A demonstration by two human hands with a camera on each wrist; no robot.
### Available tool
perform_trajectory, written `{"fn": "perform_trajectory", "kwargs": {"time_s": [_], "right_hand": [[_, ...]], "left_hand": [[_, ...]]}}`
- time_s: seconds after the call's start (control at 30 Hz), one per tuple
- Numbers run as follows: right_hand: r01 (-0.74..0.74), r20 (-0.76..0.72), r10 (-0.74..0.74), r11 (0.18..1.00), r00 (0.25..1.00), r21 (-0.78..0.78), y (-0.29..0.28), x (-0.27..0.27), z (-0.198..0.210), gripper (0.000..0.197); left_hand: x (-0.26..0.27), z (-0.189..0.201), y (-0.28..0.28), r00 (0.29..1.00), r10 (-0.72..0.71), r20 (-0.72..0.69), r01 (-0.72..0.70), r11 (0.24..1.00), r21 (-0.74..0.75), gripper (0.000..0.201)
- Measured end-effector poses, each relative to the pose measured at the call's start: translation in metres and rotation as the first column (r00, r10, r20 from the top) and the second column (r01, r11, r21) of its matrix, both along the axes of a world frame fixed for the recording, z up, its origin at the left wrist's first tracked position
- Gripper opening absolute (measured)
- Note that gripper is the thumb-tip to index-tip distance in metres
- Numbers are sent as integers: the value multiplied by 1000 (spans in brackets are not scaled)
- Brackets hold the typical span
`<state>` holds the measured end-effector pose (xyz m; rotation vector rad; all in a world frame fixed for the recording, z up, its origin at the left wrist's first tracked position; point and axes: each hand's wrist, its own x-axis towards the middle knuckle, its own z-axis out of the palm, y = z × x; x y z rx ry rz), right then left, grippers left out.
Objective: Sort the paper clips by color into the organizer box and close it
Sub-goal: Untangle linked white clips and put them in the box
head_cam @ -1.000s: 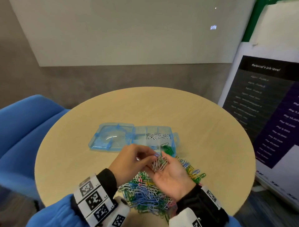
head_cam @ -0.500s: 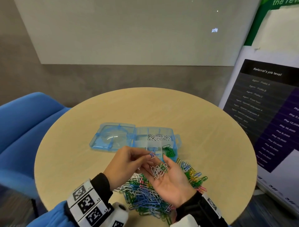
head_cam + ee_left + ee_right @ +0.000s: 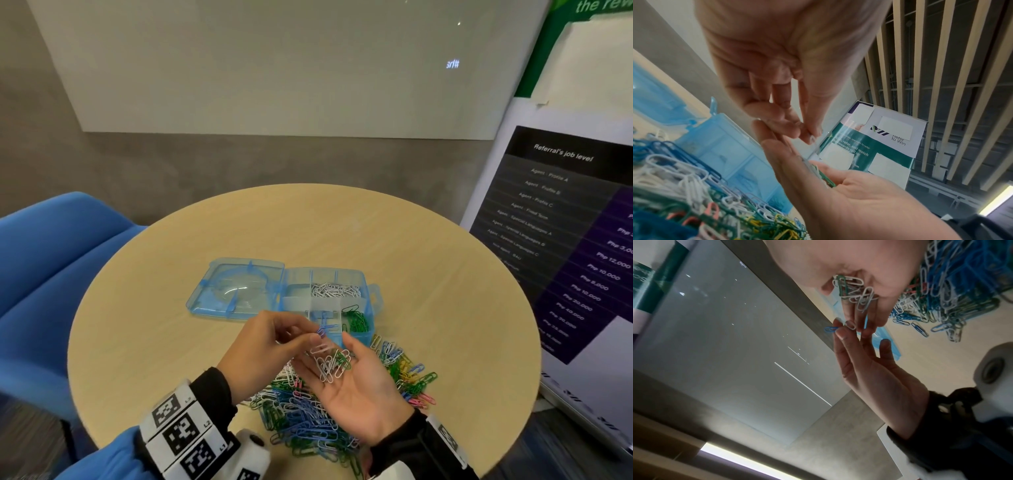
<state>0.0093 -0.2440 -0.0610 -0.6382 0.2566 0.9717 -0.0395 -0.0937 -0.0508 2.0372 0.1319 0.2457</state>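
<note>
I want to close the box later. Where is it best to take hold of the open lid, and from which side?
Probably the lid's free left edge, reached from the left: it lies flat and open, hinged to the organizer box along its right edge.

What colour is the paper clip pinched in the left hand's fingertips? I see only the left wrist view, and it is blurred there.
Observer: Blue. The head view shows the left hand pinching a small blue wire paper clip above the right hand.
Operator: What lies in the right palm besides the green clip?
Observer: Mostly white wire paper clips, lying loose on the open palm.
Operator: Which compartments of the translucent blue plastic organizer box hold clips?
Observer: In the head view, sorted white clips lie in a far compartment and sorted green clips in the near right one.
</note>
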Motion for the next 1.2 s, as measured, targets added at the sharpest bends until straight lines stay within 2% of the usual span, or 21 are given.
{"fn": "perform_trajectory", "kwargs": {"time_s": [0.27, 0.5, 0.67, 0.87, 1.07, 1.2], "right_hand": [[6, -17, -6, 1000, 1000, 2, -4, 0, 0, 56], [18, -7, -18, 1000, 1000, 25, -22, 14, -2, 59], [59, 2, -60, 998, 998, 33, -30, 23, 9, 56], [60, 29, -61, 998, 998, 25, -39, 28, 20, 52], [119, 41, -119, 993, 992, 7, -55, 37, 23, 52], [139, 18, -139, 990, 990, 0, -63, 37, 17, 62]], "left_hand": [[-2, 6, 4, 998, 28, 55, -30, 999, 39, 5], [4, 23, 34, 991, 123, 43, -124, 992, 22, 7], [44, 46, 40, 999, 30, 11, -32, 990, 136, 9], [96, 63, 38, 996, -42, -75, 65, 943, 327, 7], [102, 50, 39, 982, -37, -185, 114, 895, 430, 3], [95, 39, 35, 980, -36, -195, 117, 899, 422, 6]]}}
